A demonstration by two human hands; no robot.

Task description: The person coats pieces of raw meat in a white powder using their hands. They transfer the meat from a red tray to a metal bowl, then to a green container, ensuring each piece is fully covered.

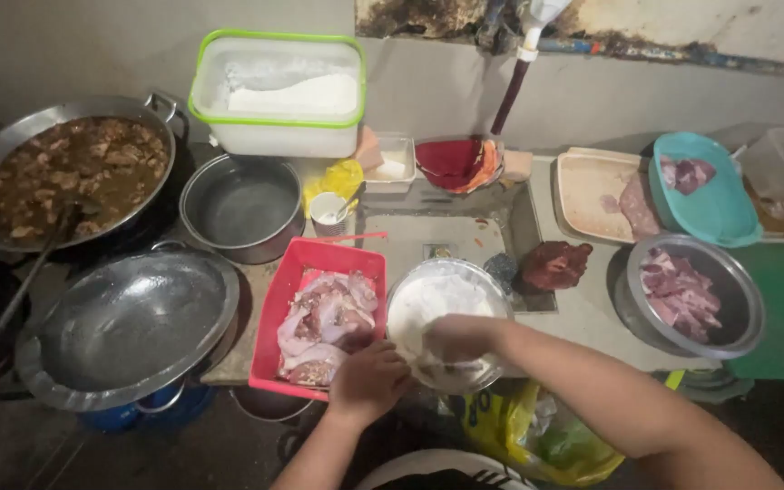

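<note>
Left hand (369, 379) sits at the near rim of the flour bowl (447, 319), fingers curled; whether it grips anything cannot be told. Right hand (458, 338) lies inside that bowl, closed over a floured piece, probably to coat it. Just left, touching the bowl, a red tray (285, 299) of raw meat stays within reach. Empty wok (129, 328) stands farther left; steel meat bowl (693, 295) to the right.

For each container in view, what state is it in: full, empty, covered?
Round metal bowl of white flour: filled, both hands in it.
Red rectangular plastic tray: holds raw meat pieces.
Large empty metal wok: empty.
Dark wok of brown stew: full, ladle inside.
Green-rimmed white plastic box: uncovered, part-filled with flour.
</note>
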